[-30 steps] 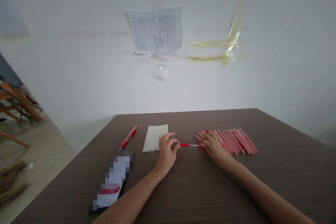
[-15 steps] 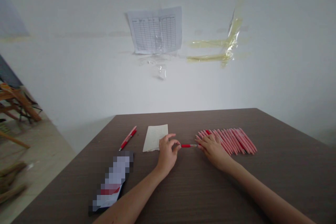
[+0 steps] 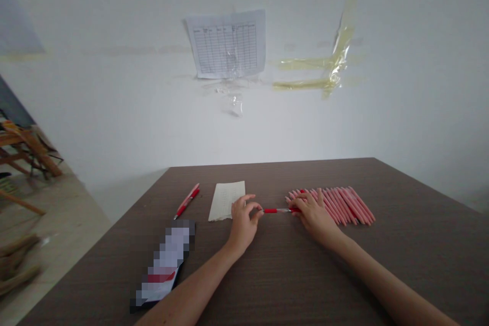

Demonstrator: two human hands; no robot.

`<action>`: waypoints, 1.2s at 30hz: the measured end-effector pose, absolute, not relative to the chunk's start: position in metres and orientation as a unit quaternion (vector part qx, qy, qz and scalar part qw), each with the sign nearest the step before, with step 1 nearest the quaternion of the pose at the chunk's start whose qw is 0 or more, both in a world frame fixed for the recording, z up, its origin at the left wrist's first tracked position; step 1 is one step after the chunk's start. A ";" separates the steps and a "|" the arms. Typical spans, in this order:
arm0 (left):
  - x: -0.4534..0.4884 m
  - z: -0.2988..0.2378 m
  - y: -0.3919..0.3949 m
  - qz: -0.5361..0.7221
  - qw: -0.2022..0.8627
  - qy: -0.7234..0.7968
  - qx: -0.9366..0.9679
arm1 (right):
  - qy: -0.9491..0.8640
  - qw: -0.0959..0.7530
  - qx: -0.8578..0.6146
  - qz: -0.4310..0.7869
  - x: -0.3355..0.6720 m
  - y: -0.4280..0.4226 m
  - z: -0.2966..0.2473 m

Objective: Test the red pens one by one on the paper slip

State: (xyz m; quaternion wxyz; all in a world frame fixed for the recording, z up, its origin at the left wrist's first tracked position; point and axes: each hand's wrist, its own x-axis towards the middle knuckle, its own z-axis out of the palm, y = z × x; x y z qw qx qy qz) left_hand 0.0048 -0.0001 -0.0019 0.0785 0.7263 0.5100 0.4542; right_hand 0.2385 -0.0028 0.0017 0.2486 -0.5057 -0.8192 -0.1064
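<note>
Currently left hand [image 3: 242, 226] is pinching red pen [image 3: 271, 211] at 9 o'clock end, right hand [image 3: 315, 217] gripping 3 o'clock end.

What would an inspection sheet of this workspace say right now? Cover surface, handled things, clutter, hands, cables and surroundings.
Surface: brown wood-grain table, its far side by the wall.
Handled things: red pen held lengthwise between the hands; row of pink pens at the right, partly hidden, count unclear.
Clutter: pale paper behind the left hand; two pens lying together further left; pixelated item beside the left forearm.
Left hand: pinches one end of the red pen.
Right hand: holds its other end, overlapping the row in view.
Cables: nothing seen on the table.
Surroundings: printed sheet and yellowish tape on the wall; wooden furniture at far left.
</note>
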 end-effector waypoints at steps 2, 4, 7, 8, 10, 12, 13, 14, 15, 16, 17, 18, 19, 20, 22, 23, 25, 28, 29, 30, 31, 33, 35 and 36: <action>0.005 -0.002 -0.001 0.453 0.080 0.511 0.727 | -0.821 0.244 -0.505 -0.105 0.238 -0.003 0.003; 0.005 -0.002 -0.002 0.452 0.081 0.507 0.730 | -0.828 0.234 -0.500 -0.097 0.238 -0.004 0.004; 0.006 -0.003 -0.002 0.454 0.078 0.500 0.734 | -0.836 0.223 -0.495 -0.085 0.237 -0.007 0.007; 0.006 -0.003 -0.002 0.454 0.077 0.499 0.734 | -0.836 0.222 -0.494 -0.084 0.236 -0.008 0.007; 0.006 -0.004 -0.002 0.454 0.074 0.501 0.733 | -0.838 0.224 -0.491 -0.084 0.233 -0.010 0.007; 0.005 -0.004 -0.001 0.456 0.070 0.503 0.731 | -0.837 0.228 -0.490 -0.085 0.230 -0.012 0.004; 0.005 -0.003 -0.001 0.456 0.069 0.505 0.730 | -0.839 0.230 -0.486 -0.084 0.229 -0.012 0.002; 0.005 -0.003 0.000 0.456 0.068 0.507 0.728 | -0.838 0.235 -0.486 -0.084 0.228 -0.012 -0.001; 0.005 -0.003 0.000 0.456 0.067 0.510 0.727 | -0.838 0.238 -0.484 -0.082 0.228 -0.011 -0.003; 0.005 -0.003 0.000 0.455 0.068 0.511 0.726 | -0.838 0.241 -0.483 -0.079 0.229 -0.009 -0.005; 0.005 -0.003 0.000 0.454 0.068 0.512 0.726 | -0.836 0.245 -0.484 -0.078 0.230 -0.008 -0.007; 0.005 -0.003 0.000 0.452 0.068 0.512 0.727 | -0.834 0.248 -0.486 -0.078 0.231 -0.006 -0.009; 0.005 -0.003 0.000 0.451 0.068 0.511 0.728 | -0.832 0.250 -0.489 -0.080 0.232 -0.004 -0.009; 0.006 -0.003 -0.001 0.450 0.068 0.509 0.731 | -0.829 0.251 -0.493 -0.082 0.233 -0.003 -0.010; 0.006 -0.003 -0.001 0.449 0.069 0.504 0.734 | -0.828 0.250 -0.496 -0.082 0.234 -0.002 -0.008; 0.006 -0.003 -0.002 0.449 0.069 0.503 0.735 | -0.828 0.249 -0.496 -0.080 0.234 -0.001 -0.007; 0.006 -0.003 -0.002 0.450 0.068 0.501 0.736 | -0.829 0.246 -0.497 -0.074 0.234 -0.002 -0.005; 0.006 -0.003 -0.003 0.453 0.066 0.496 0.738 | -0.829 0.244 -0.498 -0.070 0.233 -0.003 -0.002; 0.006 -0.003 -0.003 0.454 0.066 0.494 0.738 | -0.828 0.245 -0.499 -0.070 0.233 -0.004 -0.001; 0.006 -0.004 -0.002 0.454 0.066 0.493 0.739 | -0.828 0.246 -0.499 -0.071 0.234 -0.004 0.000; 0.006 -0.004 -0.002 0.454 0.065 0.493 0.739 | -0.828 0.246 -0.499 -0.072 0.234 -0.004 0.001; 0.006 -0.004 -0.002 0.455 0.064 0.494 0.738 | -0.832 0.243 -0.494 -0.067 0.236 -0.004 0.004; 0.006 -0.005 -0.001 0.456 0.063 0.495 0.737 | -0.842 0.236 -0.483 -0.051 0.236 -0.005 0.005; 0.006 -0.005 0.000 0.456 0.063 0.495 0.737 | -0.846 0.234 -0.477 -0.043 0.236 -0.005 0.005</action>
